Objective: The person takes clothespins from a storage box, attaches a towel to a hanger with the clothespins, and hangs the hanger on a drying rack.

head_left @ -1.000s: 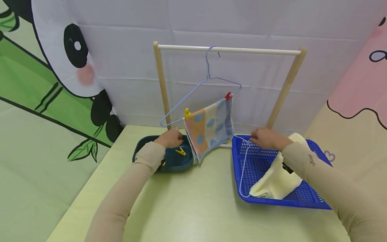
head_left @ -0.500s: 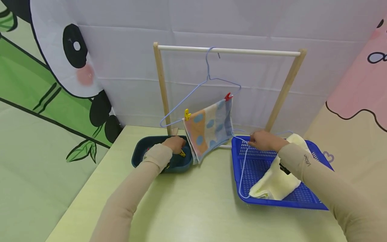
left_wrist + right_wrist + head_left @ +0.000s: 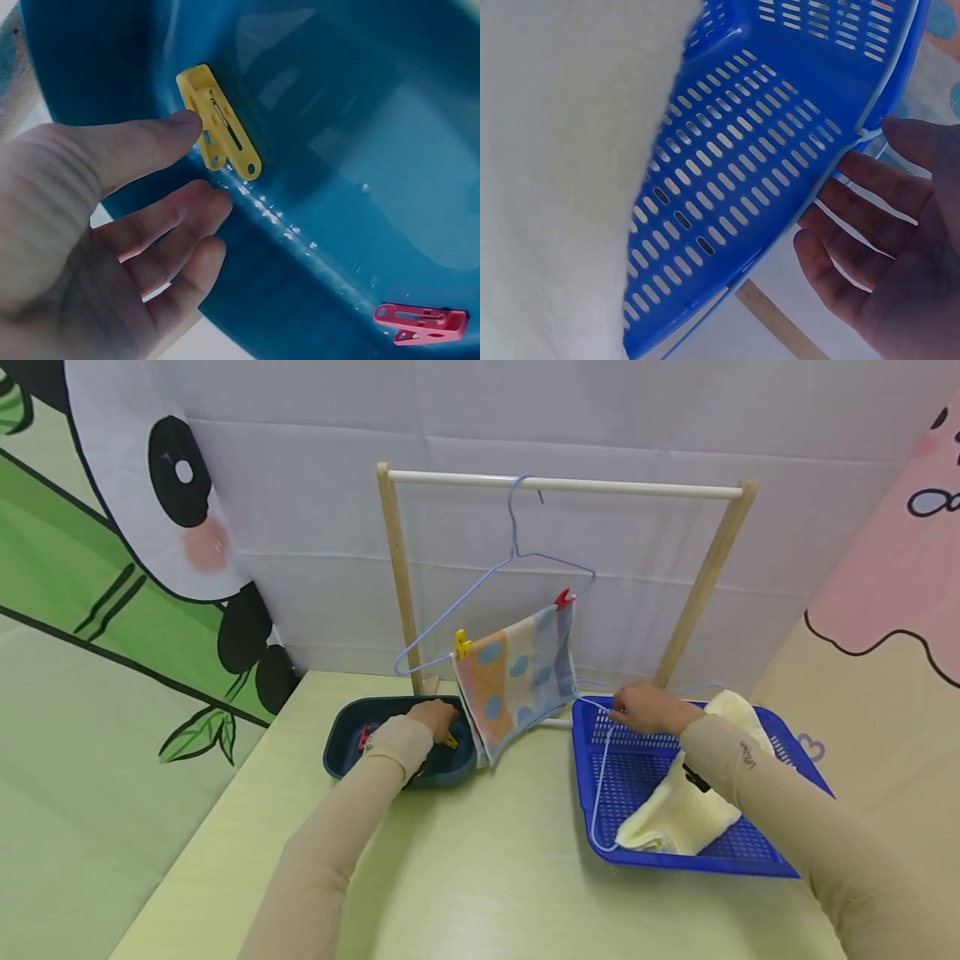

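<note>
Inside the dark teal tray, my left hand reaches with loosely bent fingers. Its thumb tip meets a yellow clothespin lying at the tray's corner in the left wrist view, and the other fingers are apart from it. A red clothespin lies farther along the tray. My right hand pinches a pale blue wire hanger near its neck, at the far rim of the blue basket. Part of that hanger is hidden by the hand. A pale yellow towel lies folded in the basket.
Behind stands a rack with a white rail and wooden posts. From it hangs another wire hanger, tilted, bearing a spotted cloth. A yellow clothespin and a red clothespin fasten the cloth.
My left hand has moved right and down into the teal tray, over the yellow clothespin. My right hand stays at the hanger with only a slight shift.
</note>
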The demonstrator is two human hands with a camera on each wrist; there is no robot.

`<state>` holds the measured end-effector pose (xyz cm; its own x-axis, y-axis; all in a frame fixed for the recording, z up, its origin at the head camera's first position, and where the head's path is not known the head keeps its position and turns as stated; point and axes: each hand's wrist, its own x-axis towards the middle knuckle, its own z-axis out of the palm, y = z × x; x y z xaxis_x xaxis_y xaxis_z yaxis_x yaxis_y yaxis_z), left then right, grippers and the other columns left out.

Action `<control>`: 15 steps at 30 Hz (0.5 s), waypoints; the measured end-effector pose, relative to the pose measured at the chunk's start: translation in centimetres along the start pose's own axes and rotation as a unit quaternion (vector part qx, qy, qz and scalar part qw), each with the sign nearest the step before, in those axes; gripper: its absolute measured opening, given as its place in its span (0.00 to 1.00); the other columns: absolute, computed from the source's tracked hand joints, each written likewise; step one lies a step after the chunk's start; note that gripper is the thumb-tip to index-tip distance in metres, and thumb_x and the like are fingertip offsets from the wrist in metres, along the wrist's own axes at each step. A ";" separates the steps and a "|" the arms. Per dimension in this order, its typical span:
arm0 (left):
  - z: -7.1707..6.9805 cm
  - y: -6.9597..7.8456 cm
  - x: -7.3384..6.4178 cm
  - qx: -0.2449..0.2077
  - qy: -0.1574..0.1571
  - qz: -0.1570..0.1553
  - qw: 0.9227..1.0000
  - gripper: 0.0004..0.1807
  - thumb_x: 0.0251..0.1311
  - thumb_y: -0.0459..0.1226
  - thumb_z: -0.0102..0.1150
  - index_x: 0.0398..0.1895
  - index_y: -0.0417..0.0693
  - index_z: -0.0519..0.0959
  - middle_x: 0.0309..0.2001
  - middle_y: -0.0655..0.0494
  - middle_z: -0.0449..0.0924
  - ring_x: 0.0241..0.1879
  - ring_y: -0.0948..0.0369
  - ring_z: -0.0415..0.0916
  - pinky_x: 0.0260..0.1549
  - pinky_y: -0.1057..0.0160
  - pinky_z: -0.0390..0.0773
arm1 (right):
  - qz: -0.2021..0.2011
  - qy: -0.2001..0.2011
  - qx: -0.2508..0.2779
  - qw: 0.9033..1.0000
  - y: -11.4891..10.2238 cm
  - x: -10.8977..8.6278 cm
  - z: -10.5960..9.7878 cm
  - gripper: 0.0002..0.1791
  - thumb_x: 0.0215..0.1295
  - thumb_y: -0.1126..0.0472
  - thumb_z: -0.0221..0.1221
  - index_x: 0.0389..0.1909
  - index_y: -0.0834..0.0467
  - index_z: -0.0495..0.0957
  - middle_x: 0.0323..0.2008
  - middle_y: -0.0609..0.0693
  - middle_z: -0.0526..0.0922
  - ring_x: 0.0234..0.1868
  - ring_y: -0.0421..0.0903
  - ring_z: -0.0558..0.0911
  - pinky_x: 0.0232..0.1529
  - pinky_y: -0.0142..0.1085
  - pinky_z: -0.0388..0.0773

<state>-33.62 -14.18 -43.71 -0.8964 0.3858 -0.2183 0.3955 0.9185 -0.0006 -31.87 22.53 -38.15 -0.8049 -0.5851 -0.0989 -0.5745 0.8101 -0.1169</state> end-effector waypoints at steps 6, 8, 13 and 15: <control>0.5 -0.1 0.1 -0.013 0.003 -0.005 1.000 0.05 0.60 0.30 0.57 0.36 0.45 0.81 0.38 0.46 0.81 0.37 0.51 0.78 0.37 0.52 0.77 | 0.003 0.001 0.001 1.000 0.0 0.2 -0.1 0.10 0.67 0.61 0.55 0.30 0.63 0.80 0.24 0.48 0.77 0.26 0.44 0.75 0.31 0.40 0.76; 0.3 0.0 -0.2 -0.015 -0.003 -0.011 1.000 0.04 0.61 0.30 0.56 0.35 0.45 0.80 0.39 0.46 0.80 0.38 0.51 0.78 0.37 0.52 0.76 | 0.005 0.001 0.002 1.000 0.0 0.3 -0.1 0.11 0.67 0.61 0.55 0.29 0.62 0.80 0.23 0.47 0.76 0.25 0.43 0.74 0.30 0.40 0.75; 0.3 0.2 -0.6 -0.018 -0.016 -0.021 0.999 0.04 0.61 0.30 0.54 0.33 0.45 0.79 0.41 0.46 0.80 0.36 0.53 0.76 0.36 0.54 0.75 | 0.006 -0.003 -0.001 1.000 0.0 0.5 0.0 0.12 0.67 0.60 0.55 0.29 0.62 0.80 0.23 0.47 0.76 0.25 0.43 0.74 0.29 0.39 0.75; 0.3 0.2 -0.8 -0.019 -0.020 -0.019 0.999 0.05 0.61 0.29 0.54 0.32 0.45 0.79 0.39 0.47 0.80 0.34 0.54 0.74 0.33 0.55 0.73 | 0.004 -0.004 -0.006 1.000 0.1 0.6 0.0 0.12 0.67 0.60 0.55 0.28 0.62 0.80 0.22 0.48 0.76 0.25 0.44 0.74 0.30 0.40 0.75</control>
<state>-32.76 -14.34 -43.84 -0.9014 0.3475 -0.2583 0.3527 0.9353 0.0275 -32.36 22.25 -38.21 -0.8087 -0.5783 -0.1076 -0.5694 0.8155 -0.1033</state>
